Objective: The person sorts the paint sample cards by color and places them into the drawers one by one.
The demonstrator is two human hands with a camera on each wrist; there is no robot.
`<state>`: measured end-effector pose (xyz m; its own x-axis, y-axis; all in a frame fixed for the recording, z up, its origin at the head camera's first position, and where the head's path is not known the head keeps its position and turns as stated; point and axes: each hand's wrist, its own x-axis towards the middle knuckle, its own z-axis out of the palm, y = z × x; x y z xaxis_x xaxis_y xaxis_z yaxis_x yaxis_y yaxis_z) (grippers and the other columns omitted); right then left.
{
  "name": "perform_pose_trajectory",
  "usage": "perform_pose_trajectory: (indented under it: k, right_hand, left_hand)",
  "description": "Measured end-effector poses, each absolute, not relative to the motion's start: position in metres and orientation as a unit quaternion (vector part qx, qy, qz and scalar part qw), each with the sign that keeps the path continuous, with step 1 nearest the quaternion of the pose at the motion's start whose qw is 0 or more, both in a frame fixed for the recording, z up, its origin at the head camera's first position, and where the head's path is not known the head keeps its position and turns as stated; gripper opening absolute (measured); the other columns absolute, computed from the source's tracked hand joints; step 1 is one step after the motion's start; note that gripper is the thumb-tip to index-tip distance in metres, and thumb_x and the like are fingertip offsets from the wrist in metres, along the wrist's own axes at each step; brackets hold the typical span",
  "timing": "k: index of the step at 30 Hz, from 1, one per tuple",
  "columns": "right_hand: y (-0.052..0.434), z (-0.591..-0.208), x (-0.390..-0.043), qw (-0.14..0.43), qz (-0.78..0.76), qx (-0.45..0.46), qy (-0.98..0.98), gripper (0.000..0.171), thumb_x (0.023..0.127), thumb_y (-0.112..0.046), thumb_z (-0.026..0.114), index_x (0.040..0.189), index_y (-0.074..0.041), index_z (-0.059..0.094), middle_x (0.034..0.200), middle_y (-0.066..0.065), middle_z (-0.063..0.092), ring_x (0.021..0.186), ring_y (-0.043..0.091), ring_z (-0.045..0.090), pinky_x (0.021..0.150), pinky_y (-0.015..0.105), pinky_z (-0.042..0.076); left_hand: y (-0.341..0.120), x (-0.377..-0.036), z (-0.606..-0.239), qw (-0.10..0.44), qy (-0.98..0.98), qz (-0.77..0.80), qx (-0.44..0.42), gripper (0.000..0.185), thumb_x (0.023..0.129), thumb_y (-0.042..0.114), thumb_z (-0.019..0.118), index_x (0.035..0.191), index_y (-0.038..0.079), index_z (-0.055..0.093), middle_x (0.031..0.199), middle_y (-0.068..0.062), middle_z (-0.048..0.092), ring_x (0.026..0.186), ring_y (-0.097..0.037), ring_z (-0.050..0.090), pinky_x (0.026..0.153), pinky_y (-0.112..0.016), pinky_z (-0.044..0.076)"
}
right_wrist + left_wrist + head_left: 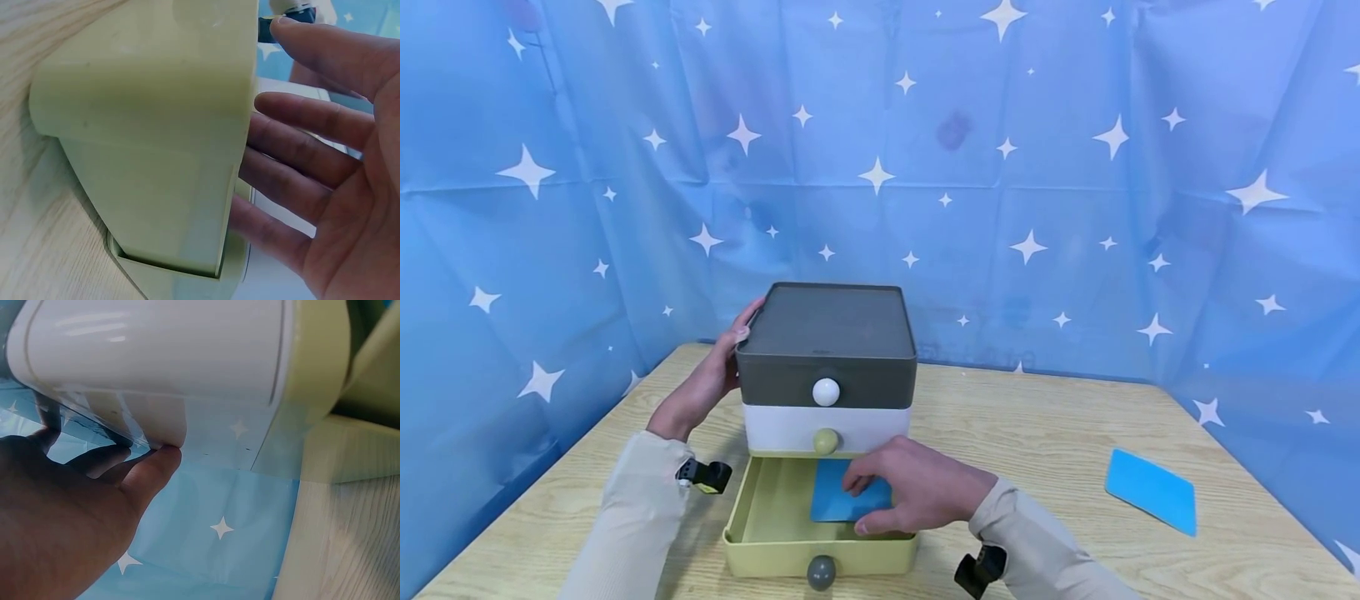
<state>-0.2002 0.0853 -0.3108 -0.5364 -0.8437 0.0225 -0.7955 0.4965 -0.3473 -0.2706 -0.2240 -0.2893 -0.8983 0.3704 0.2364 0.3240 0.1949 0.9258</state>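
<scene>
A small stacked drawer box stands on the table, with a dark grey top tier [782, 379], a white middle tier [782, 429] and a pulled-out yellow-green bottom drawer [767, 558]. On the drawer's floor lies a flat blue card [827, 500], partly hidden under my right hand [921, 483]. That hand hangs over the drawer's right side with loosely bent fingers; in the right wrist view its fingers [306, 165] are spread and grip nothing. My left hand [711, 375] rests against the box's left side, its fingertips [164, 459] touching the wall in the left wrist view.
Another blue card [1150, 492] lies on the wooden table [1022, 450] to the right. The bottom drawer has a grey round knob [822, 572]; the upper tiers carry white and green knobs. A blue star-patterned curtain [955, 217] surrounds the table's back and sides.
</scene>
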Motion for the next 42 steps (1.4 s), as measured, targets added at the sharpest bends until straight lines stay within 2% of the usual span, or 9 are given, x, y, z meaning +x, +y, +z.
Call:
perform_pose_trajectory:
  k: [11, 18, 24, 32, 42]
  right_hand:
    - [0.093, -0.307, -0.201, 0.088, -0.196, -0.470, 0.856, 0.033, 0.089, -0.027, 0.077, 0.118, -0.012, 0.071, 0.114, 0.001, 0.075, 0.106, 0.006, 0.070, 0.096, 0.023, 0.054]
    - [0.105, -0.305, -0.201, 0.061, -0.205, -0.470, 0.856, 0.030, 0.089, -0.026, 0.077, 0.115, -0.013, 0.071, 0.110, 0.001, 0.076, 0.102, 0.008, 0.071, 0.091, 0.024, 0.056]
    - [0.120, -0.302, -0.203, 0.038, -0.228, -0.462, 0.856, 0.027, 0.088, -0.024, 0.078, 0.113, -0.016, 0.071, 0.107, -0.001, 0.077, 0.097, 0.003, 0.070, 0.084, 0.023, 0.057]
    - [0.138, -0.304, -0.204, 0.003, -0.247, -0.448, 0.859, 0.022, 0.088, -0.021, 0.077, 0.110, -0.018, 0.072, 0.100, -0.002, 0.077, 0.090, 0.006, 0.072, 0.078, 0.023, 0.058]
    - [0.175, -0.306, -0.205, 0.001, -0.240, -0.394, 0.887, 0.020, 0.089, -0.024, 0.077, 0.108, -0.022, 0.071, 0.096, -0.011, 0.073, 0.088, 0.006, 0.070, 0.075, 0.025, 0.057]
  left_hand:
    - [-0.225, -0.270, -0.290, 0.017, 0.773, 0.593, 0.225, 0.060, 0.104, 0.054, 0.015, 0.160, 0.043, -0.003, 0.170, -0.011, -0.003, 0.152, -0.048, 0.016, 0.110, -0.060, 0.031]
    - [-0.225, -0.270, -0.290, 0.015, 0.775, 0.591, 0.223, 0.059, 0.104, 0.055, 0.015, 0.160, 0.045, -0.002, 0.171, -0.010, -0.004, 0.152, -0.048, 0.016, 0.110, -0.061, 0.031]
    - [-0.225, -0.272, -0.289, 0.013, 0.773, 0.592, 0.229, 0.060, 0.104, 0.053, 0.015, 0.160, 0.043, -0.002, 0.170, -0.011, -0.003, 0.151, -0.048, 0.016, 0.110, -0.061, 0.031]
    - [-0.225, -0.273, -0.289, 0.017, 0.772, 0.593, 0.229, 0.060, 0.104, 0.054, 0.016, 0.160, 0.044, -0.002, 0.170, -0.012, -0.002, 0.151, -0.048, 0.018, 0.109, -0.059, 0.033]
    - [-0.225, -0.270, -0.289, 0.020, 0.772, 0.592, 0.232, 0.060, 0.104, 0.052, 0.016, 0.161, 0.042, -0.002, 0.170, -0.010, -0.002, 0.151, -0.048, 0.017, 0.110, -0.061, 0.030]
